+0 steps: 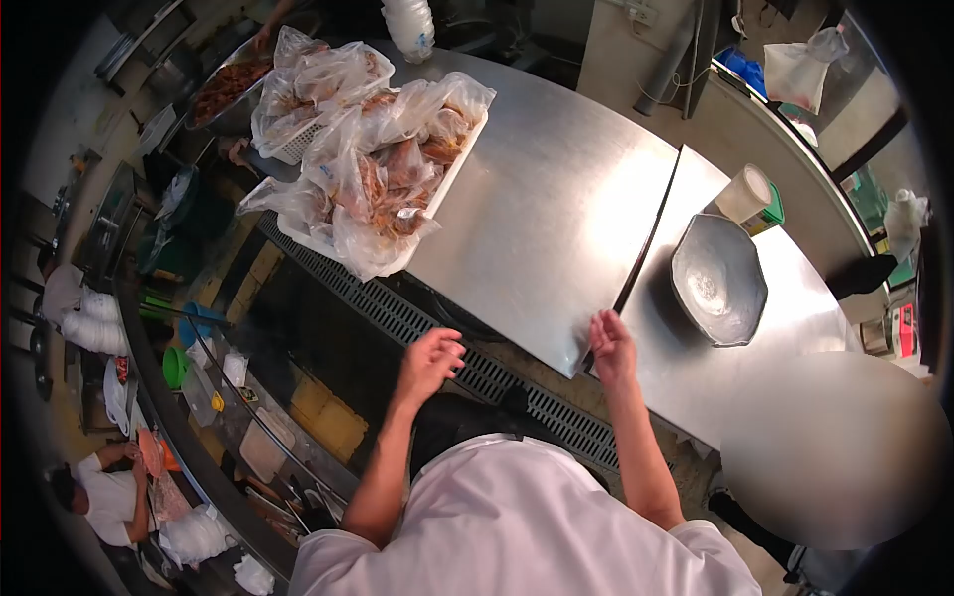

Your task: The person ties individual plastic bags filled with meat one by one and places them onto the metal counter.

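Note:
My left hand (pixel 433 364) hangs over the floor in front of the steel table, its fingers loosely curled and apart with nothing between them. At the table's near edge, by the gap between two table sections, is my right hand (pixel 611 345), fingers extended and empty. Beyond my left hand, white trays hold clear plastic bags (pixel 383 189) of reddish-brown food. To the right of my right hand, a dented metal basin (pixel 719 281) rests on the right-hand steel table (pixel 646 368).
Behind the basin stand a pale container (pixel 743 194) and a green-rimmed tub (pixel 770 214). A metal bowl of reddish food (pixel 227 91) is at the upper left. A floor grate (pixel 487 372) runs below the table. A co-worker (pixel 114 497) is at the lower left.

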### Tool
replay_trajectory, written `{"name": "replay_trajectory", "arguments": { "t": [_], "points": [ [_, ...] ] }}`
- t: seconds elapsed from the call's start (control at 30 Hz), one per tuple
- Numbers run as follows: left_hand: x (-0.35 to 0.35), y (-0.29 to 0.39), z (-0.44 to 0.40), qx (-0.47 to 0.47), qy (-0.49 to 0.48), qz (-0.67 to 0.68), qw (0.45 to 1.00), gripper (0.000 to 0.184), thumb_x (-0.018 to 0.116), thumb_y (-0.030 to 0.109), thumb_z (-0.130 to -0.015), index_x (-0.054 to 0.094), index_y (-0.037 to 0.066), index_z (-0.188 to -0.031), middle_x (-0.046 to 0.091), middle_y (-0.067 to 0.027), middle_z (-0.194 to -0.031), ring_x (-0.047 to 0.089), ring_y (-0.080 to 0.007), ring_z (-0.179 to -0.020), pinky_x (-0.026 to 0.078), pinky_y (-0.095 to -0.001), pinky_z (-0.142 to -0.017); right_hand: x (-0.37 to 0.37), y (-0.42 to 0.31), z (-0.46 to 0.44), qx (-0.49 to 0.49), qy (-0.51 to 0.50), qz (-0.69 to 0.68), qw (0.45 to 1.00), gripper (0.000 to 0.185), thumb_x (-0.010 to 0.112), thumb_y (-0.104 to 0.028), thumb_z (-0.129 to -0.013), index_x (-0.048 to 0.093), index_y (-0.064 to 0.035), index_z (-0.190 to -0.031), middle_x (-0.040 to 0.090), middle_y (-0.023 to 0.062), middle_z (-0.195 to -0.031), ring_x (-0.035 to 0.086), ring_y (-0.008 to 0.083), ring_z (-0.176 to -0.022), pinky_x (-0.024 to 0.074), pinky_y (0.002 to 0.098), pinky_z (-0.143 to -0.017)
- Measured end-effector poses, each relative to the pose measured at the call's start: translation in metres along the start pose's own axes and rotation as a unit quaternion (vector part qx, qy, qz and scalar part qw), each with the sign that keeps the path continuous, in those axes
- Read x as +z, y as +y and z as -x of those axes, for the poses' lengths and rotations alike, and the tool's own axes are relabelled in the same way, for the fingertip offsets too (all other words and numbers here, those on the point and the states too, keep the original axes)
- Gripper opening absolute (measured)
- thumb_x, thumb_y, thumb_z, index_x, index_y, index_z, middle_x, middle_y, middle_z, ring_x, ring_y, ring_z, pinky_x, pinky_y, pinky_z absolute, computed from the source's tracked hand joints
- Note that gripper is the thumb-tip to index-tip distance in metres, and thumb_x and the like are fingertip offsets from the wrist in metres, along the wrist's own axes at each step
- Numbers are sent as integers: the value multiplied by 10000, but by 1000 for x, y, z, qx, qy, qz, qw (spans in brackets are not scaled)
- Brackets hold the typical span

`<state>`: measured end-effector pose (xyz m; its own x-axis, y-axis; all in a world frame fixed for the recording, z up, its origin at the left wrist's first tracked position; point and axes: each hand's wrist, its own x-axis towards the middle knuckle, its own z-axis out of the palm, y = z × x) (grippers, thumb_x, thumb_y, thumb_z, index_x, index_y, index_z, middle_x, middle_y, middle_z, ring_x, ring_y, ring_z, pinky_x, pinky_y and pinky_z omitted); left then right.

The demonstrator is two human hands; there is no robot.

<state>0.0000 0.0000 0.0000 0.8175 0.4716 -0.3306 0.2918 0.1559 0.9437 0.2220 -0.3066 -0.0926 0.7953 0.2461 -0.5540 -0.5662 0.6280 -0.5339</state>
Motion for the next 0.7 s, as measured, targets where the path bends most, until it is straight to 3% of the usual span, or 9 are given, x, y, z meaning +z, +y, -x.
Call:
{"name": "replay_trajectory", "arguments": {
  "t": [0.1, 0.17, 0.23, 0.3, 0.43, 0.5, 0.57, 0.63, 0.7],
  "points": [
    [-15, -7, -6, 9, 78, 70, 994, 254, 616, 117, -977, 608, 9, -1207, 697, -91, -972, 690, -143, -769, 562, -256, -613, 9, 15, 27, 4, -1, 78, 997, 218, 595, -271, -1032, 624, -57, -1004, 693, 64, -986, 687, 207, -949, 587, 371, -873],
    [-50, -2, -19, 15, 159, 64, 985, 224, 600, 143, -999, 610, 27, -1191, 694, -82, -943, 690, -147, -766, 561, -253, -608, 31, 31, 37, 79, -82, 128, 985, 294, 580, -335, -1039, 636, -58, -958, 683, 57, -969, 683, 218, -936, 585, 379, -858],
    [-76, 3, -25, 34, 193, 77, 978, 202, 588, 144, -1010, 608, 34, -1179, 683, -70, -930, 685, -137, -761, 554, -247, -595, 46, 51, 40, 90, -122, 122, 981, 340, 561, -364, -1046, 637, -63, -908, 684, 70, -983, 681, 228, -947, 580, 393, -866],
    [-92, 8, -33, 47, 201, 75, 976, 176, 593, 142, -1011, 624, 32, -1145, 677, -56, -896, 678, -127, -734, 544, -242, -571, 69, 68, 42, 71, -146, 253, 954, 318, 560, -339, -1051, 641, -46, -957, 687, 87, -1037, 681, 221, -978, 576, 376, -882],
    [-122, 44, -46, 68, 178, 7, 982, 109, 617, 107, -988, 661, 22, -1039, 660, -27, -804, 653, -101, -669, 514, -220, -529, 119, 96, 54, 39, -161, 294, 941, 205, 588, -186, -1027, 615, -35, -1163, 662, 88, -1178, 678, 202, -1014, 574, 343, -875],
    [-143, 79, -60, 160, 183, -78, 967, 103, 621, 79, -972, 659, 10, -1039, 652, -19, -786, 635, -84, -660, 495, -207, -528, 144, 105, 59, 25, -169, 310, 935, 212, 611, -158, -1008, 609, -38, -1183, 659, 85, -1191, 677, 195, -1019, 572, 334, -870],
    [-172, 115, -91, 210, 197, -133, 948, 168, 639, 74, -964, 650, -35, -1091, 667, -30, -846, 614, -62, -684, 496, -234, -554, 170, 116, 62, 14, -175, 326, 929, 233, 633, -130, -990, 604, -40, -1203, 656, 81, -1205, 675, 188, -1024, 570, 325, -865],
    [-195, 138, -136, 300, 213, -143, 919, 277, 694, 57, -908, 645, -30, -1166, 679, -60, -896, 637, -103, -720, 535, -273, -644, 200, 128, 61, -24, -222, 345, 912, 277, 670, -122, -969, 601, -34, -1222, 658, 76, -1206, 674, 177, -1032, 566, 311, -859],
    [-199, 172, -160, 286, 226, -247, 898, 423, 746, 42, -837, 641, 34, -1247, 689, -100, -941, 674, -181, -784, 554, -322, -740, 233, 136, 65, -34, -231, 339, 911, 284, 687, -100, -953, 607, -31, -1217, 658, 66, -1207, 669, 155, -1020, 561, 300, -852]
  ]
}}
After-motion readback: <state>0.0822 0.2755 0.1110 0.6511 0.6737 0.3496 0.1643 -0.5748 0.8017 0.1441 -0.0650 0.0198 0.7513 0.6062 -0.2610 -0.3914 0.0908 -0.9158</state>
